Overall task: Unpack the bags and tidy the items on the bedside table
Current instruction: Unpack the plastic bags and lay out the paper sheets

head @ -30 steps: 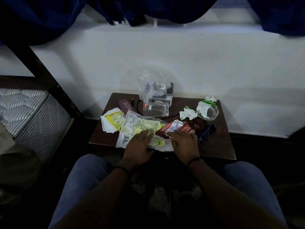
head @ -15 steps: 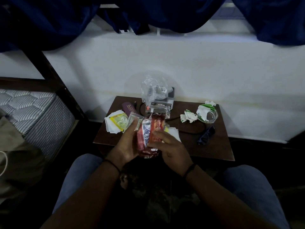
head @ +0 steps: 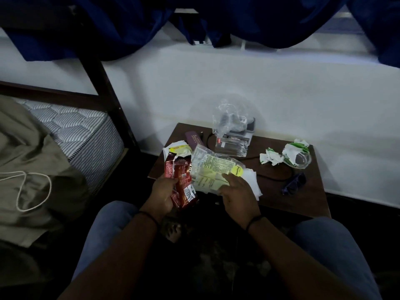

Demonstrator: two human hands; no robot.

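Gripping the torn red wrapper (head: 180, 182) at the near-left edge of the bedside table (head: 303, 204), the left hand (head: 162, 193) is closing its fingers round the lower half, long axis running upright. The right hand (head: 236, 191) is lying flat, fingers spread, on the pale yellow packet (head: 210, 169) just right of it, so it is nearer for gathering that one.

A striped quilted mattress (head: 86, 135) lies at the left within a dark wooden bed frame (head: 101, 83). On the mattress, toward its near side, sits rumpled olive-brown cloth (head: 28, 169) with a looped white cord (head: 34, 191) across it. Above the mattress, and running off to the right, hang dark blue curtains (head: 134, 27) against a white wall (head: 259, 87).
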